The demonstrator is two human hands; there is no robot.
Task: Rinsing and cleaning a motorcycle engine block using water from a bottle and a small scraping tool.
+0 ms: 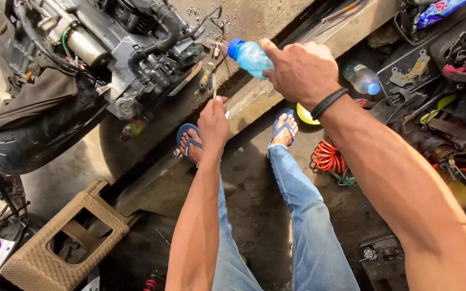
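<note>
Bottle (248, 56), clear, blue-capped, tilted, gripped by right hand (300, 70), left hand (213, 121) pinching seemingly wire brush (210, 78).

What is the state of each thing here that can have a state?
Blue-capped bottle: capped, tipped sideways, held in right hand.
Thin metal tool: upright, pinched by left hand.
Second bottle: capped, lying among parts.
Engine: lying on the concrete ledge, hoses exposed.
Orange coiled hose: coiled, on the floor.

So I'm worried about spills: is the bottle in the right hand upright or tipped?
Tipped: the clear bottle lies nearly sideways in the right hand, blue cap pointing left.
</note>
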